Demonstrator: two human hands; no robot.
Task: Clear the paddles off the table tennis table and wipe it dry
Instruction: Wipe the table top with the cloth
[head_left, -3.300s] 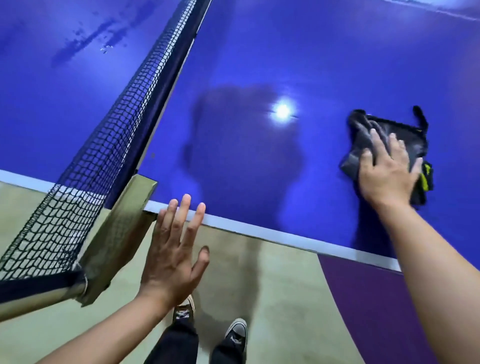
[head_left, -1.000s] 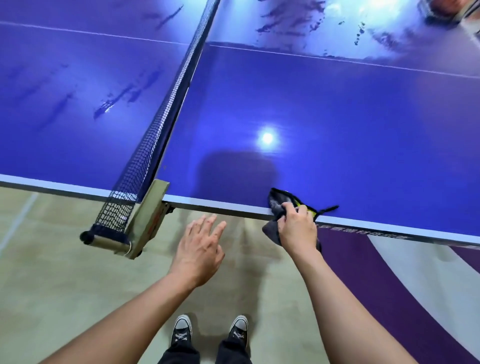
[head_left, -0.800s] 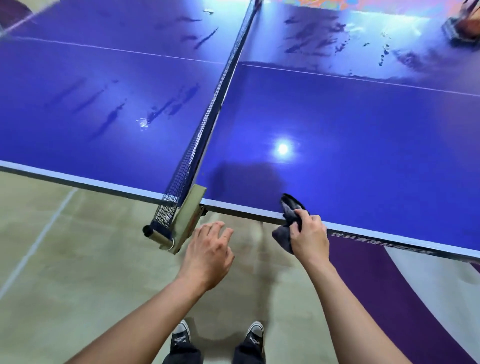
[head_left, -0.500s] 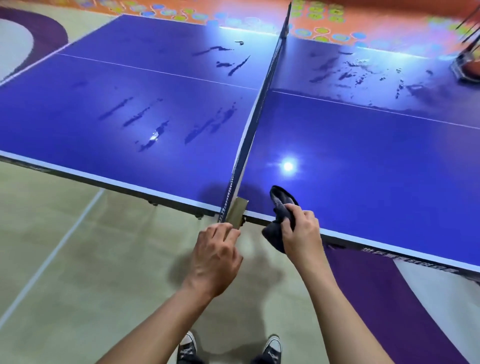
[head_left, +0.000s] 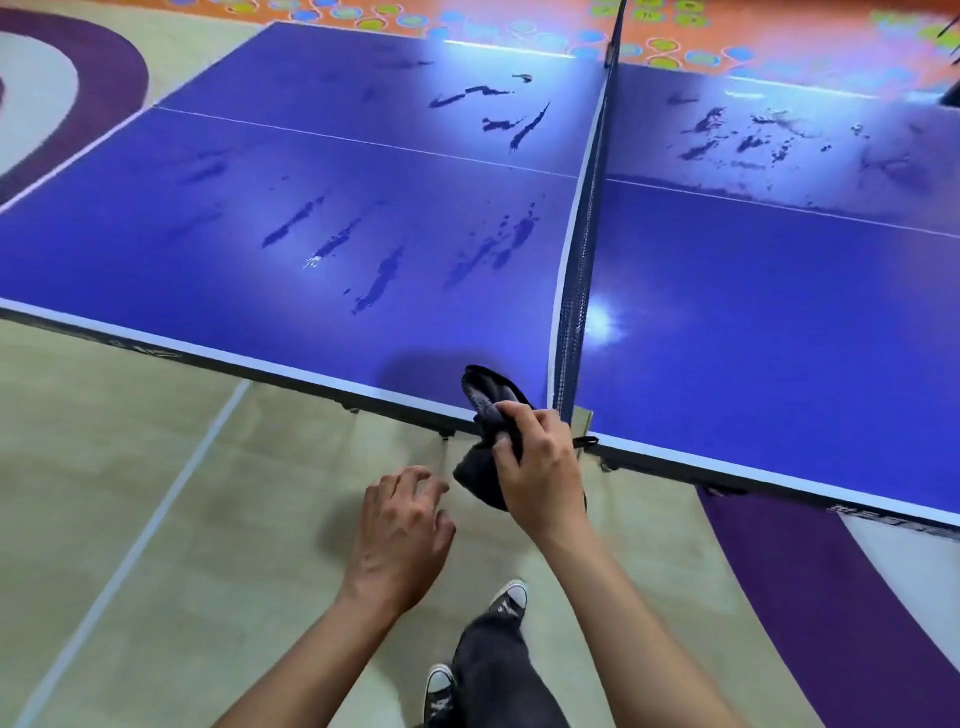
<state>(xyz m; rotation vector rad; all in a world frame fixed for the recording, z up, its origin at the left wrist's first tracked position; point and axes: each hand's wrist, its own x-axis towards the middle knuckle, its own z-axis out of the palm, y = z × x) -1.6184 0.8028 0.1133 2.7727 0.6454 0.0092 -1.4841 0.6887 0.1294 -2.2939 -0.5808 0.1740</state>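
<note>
A dark grey bunched cloth (head_left: 482, 397) sits at the lower centre of the frame, at the near edge of the blue table tennis table (head_left: 753, 312), just left of the black mesh net (head_left: 574, 291). The right hand (head_left: 540, 467) grips it round the middle, fingers and thumb curled tight into the fabric. The cloth's long axis runs nearly straight up and down the frame. Its narrower upper end points up and slightly left over the white edge line and onto the blue top, while its rounder lower end hangs below the table edge, over the floor. Whether the upper end actually touches the surface cannot be told.

The left hand (head_left: 400, 530) is lower and to the left of the cloth, near it but apart. It is palm down over the beige floor (head_left: 130, 467), fingers loosely bent and holding nothing. The two hands are close together but not touching.

Dark wet streaks (head_left: 379, 280) lie on the table half left of the net, slanting from lower left to upper right. More blotches (head_left: 737, 135) spread across the upper right of the frame, beyond the white centre line. A bright light glare (head_left: 602, 322) shows just right of the net.

At the bottom edge are dark trousers (head_left: 493, 670) and two black canvas shoes (head_left: 509, 597) with white toe caps.
</note>
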